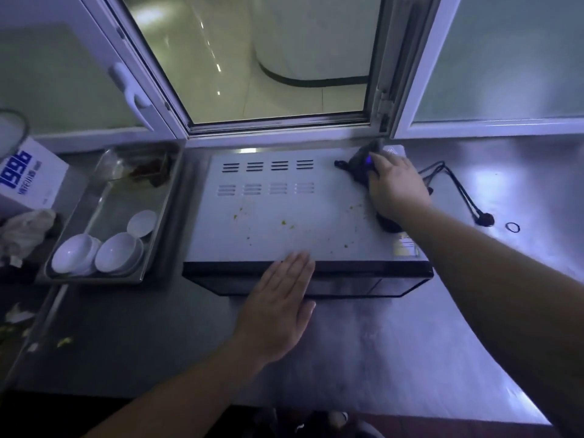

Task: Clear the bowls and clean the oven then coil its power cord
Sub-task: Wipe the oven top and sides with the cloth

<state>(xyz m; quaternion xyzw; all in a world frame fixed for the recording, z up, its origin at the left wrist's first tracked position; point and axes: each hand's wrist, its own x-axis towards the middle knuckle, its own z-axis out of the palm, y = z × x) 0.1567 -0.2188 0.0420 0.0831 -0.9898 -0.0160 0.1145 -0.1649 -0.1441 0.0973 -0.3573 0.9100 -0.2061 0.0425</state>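
Observation:
The oven [284,210] stands on the steel counter, its grey top dotted with green crumbs. My right hand [396,186] presses a dark cloth [358,167] flat on the oven's back right corner. My left hand [278,308] lies flat with straight fingers on the oven's front edge. The black power cord [459,188] trails loose on the counter to the right, ending in its plug [483,219]. Three white bowls [118,252] sit in a steel tray [151,248] left of the oven.
A white box printed 1996 [28,178] and a crumpled rag [25,229] sit at the far left. A small black ring [512,227] lies beyond the plug. An open window [268,64] is behind the oven. Scraps litter the counter's left front.

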